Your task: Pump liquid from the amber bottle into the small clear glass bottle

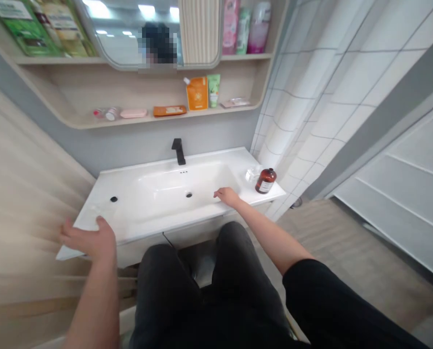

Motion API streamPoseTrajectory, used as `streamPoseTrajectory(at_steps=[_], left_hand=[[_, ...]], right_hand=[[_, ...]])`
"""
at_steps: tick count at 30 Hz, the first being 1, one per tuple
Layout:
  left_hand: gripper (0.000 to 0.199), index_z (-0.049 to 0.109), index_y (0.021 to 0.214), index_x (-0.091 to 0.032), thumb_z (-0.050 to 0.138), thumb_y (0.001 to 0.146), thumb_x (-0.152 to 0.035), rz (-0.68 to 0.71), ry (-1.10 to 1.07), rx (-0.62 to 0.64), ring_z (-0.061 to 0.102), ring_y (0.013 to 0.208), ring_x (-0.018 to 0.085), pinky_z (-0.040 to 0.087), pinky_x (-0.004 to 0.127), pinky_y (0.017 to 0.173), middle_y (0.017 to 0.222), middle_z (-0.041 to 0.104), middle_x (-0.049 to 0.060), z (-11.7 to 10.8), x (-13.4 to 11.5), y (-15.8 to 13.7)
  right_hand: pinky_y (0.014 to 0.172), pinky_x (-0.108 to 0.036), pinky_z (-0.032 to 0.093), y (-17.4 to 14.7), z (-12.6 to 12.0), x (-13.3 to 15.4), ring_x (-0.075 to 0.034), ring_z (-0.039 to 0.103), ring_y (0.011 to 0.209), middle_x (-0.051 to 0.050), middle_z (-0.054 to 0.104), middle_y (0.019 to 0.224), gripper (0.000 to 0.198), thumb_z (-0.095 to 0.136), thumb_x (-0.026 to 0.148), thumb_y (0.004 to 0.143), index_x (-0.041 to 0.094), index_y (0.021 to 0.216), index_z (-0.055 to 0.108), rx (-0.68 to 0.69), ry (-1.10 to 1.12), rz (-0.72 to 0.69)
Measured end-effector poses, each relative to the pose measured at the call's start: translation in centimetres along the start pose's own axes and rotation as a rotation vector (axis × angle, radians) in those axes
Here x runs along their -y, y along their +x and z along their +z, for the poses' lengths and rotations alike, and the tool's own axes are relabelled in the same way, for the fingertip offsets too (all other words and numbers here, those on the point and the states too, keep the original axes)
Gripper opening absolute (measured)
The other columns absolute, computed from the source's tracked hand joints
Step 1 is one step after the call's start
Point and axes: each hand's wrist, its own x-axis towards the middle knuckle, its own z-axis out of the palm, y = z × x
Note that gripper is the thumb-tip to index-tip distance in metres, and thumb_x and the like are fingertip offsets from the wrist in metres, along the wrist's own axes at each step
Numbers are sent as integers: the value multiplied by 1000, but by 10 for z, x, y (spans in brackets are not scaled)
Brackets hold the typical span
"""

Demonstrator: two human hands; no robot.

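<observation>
My left hand (89, 238) hovers at the left front corner of the white washbasin counter (129, 225). Its fingers and thumb are spread, and I see nothing held. Just beyond it, a faint, blurred see-through shape (103, 211) shows on the counter; I cannot tell what it is. My right hand (228, 196) is over the right front part of the basin (169, 198), fingers loosely curled together with nothing visible in them. To its right stand a brown bottle (266, 181) with a white label and a clear glass-like object (252, 174).
A black faucet (178, 152) rises behind the basin. A small black round piece (114, 199) sits on the counter's left. Above, a shelf (129, 123) holds an orange pouch (197, 94), a green tube (213, 90) and small items. A curtain (31, 203) hangs at the left.
</observation>
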Motion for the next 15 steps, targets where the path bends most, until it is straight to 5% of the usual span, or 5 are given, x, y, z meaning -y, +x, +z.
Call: streamPoseTrajectory(at_steps=[2,5,9,12,15], left_hand=[[68,45,154,-13,67,96,-40,179,-69,47,44,152,43,36,67,128,156,50,25,4,-21,-12],[54,58,145,-16,63,99,-44,432,-219,358,53,146,39,41,58,128,147,60,21,29,-59,-24],[51,65,145,-21,58,103,-49,550,-255,695,57,146,37,44,53,128,151,63,17,75,-89,-39],[53,69,143,-19,57,103,-52,552,-180,831,60,144,38,45,54,128,149,67,18,98,-89,-50],[55,73,139,-19,53,105,-56,560,-124,906,63,139,39,47,55,125,146,71,18,106,-83,-55]], right_hand=[[95,-29,56,0,2,-1,-24,80,108,-8,87,116,31,64,39,110,24,104,90,-31,35,-26],[93,-29,57,-2,4,-1,-24,81,103,-7,87,110,20,77,38,102,24,97,89,-74,105,-66],[89,-29,57,-9,-9,9,-24,81,96,-7,87,101,22,79,42,100,23,92,88,-109,104,-97],[93,-30,58,-7,-54,16,-24,81,102,-6,87,108,23,76,44,103,23,101,88,-169,19,-152],[100,-32,57,10,-128,11,-26,79,111,-6,86,119,22,79,37,100,25,116,87,-175,-201,-157]])
